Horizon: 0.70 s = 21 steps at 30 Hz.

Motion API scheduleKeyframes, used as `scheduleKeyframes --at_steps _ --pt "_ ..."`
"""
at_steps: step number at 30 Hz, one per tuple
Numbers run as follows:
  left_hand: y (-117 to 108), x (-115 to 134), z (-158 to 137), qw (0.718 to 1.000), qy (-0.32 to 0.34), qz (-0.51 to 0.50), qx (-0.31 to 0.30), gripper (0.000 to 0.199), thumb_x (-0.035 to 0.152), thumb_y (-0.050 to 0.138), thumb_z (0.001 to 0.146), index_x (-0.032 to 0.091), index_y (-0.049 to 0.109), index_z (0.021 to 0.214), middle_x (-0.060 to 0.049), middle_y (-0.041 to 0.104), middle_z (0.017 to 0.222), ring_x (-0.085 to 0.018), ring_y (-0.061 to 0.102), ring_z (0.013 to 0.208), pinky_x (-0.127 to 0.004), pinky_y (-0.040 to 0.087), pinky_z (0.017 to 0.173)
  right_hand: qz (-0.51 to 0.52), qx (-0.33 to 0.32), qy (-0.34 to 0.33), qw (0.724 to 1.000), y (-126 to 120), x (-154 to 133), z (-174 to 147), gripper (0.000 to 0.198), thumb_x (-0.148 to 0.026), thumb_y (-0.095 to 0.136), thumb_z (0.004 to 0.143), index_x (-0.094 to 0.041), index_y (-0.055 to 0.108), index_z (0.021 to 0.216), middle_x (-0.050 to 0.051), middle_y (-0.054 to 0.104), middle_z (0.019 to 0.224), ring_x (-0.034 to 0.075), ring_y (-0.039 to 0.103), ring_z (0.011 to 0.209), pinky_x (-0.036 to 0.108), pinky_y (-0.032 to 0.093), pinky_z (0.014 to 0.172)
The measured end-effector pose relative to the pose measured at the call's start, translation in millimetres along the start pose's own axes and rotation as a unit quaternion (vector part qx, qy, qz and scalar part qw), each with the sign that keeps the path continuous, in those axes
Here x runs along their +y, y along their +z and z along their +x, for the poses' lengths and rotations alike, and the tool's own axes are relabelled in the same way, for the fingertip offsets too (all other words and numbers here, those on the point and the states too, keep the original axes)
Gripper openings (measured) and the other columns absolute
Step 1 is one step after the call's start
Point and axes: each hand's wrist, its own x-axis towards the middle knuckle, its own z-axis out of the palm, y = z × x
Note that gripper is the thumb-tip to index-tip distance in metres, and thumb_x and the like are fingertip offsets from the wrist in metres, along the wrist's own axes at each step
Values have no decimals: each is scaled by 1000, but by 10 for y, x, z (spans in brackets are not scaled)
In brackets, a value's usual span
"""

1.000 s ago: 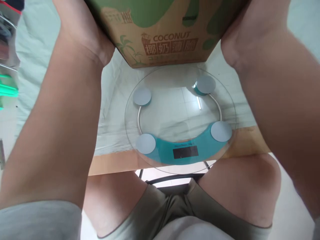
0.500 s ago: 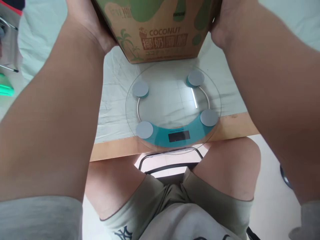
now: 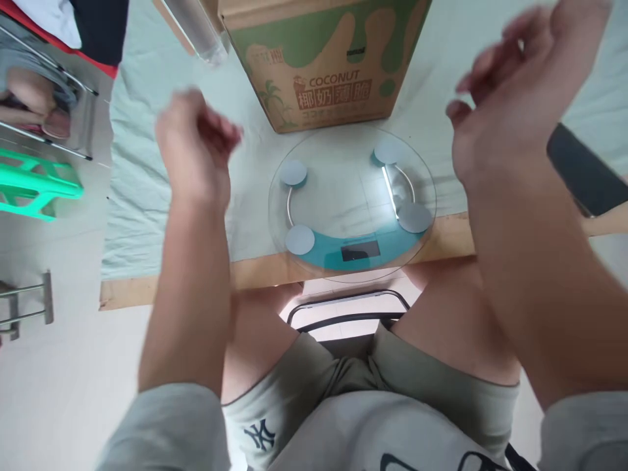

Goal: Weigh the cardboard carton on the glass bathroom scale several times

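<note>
A brown and green cardboard box printed "COCONUT" stands on the cloth just behind a round glass bathroom scale. Four grey pads and a teal band with a dark display show on the scale. My left hand is in the air left of the box, apart from it; its fingers are loosely bent, somewhat blurred, and nothing shows in them. On the right, my right hand is raised away from the box, fingers half curled and apart, holding nothing.
A dark phone-like slab lies by my right wrist. Behind the left hand is a clear plastic item. A pale green cloth covers the wood-edged table. At left are a green plastic stool and a metal-framed rack.
Both hands have let go of the box and moved outward, away from its sides. The box now stands on the cloth behind the scale. The view has shifted, showing more at the left.
</note>
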Motion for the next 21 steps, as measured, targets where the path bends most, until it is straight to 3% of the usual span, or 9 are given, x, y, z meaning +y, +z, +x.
scheduleKeyframes --at_steps 1,3,6,12,17,21 --pt "-126 -127 -125 1000 -2 -6 -5 50 5 39 110 23 30 64 6 26 60 -8 34 53 -26 37 58 30 71 31 997 -67 10 -222 48 -45 8 123 -21 35 92 -2 29 76 4 35 58 27 23 58" --pt "-330 -350 -323 999 -18 -8 -27 51 1 50 94 25 20 60 6 11 61 -7 17 52 -29 19 53 33 121 47 991 -168 51 -541 38 -31 18 122 -23 19 85 -4 8 70 6 14 52 31 7 55" --pt "-494 -530 -444 997 -32 -3 -63 51 6 60 76 25 16 58 7 3 63 -5 7 54 -30 9 54 5 138 66 988 -268 156 -634 36 -10 33 111 -23 17 82 -6 4 66 5 2 51 32 -4 56" --pt "-526 -642 -340 996 -41 10 -76 55 17 62 50 25 8 60 6 -4 70 -3 1 55 -25 3 52 -47 130 55 989 -254 342 -381 53 0 47 105 -22 17 69 -6 3 62 2 3 50 30 -3 58" --pt "-527 -699 -328 994 -47 46 -86 54 17 65 41 22 12 50 7 2 61 0 9 52 -22 4 52 -93 84 19 992 -226 480 -401 61 5 58 97 -19 16 60 -4 9 60 1 14 55 28 7 61" --pt "-535 -692 -337 995 -40 51 -82 60 18 65 38 20 7 50 6 -1 62 1 8 51 -20 5 51 -126 70 8 990 -255 513 -411 61 5 58 96 -19 15 60 -4 6 61 1 13 57 28 8 63"
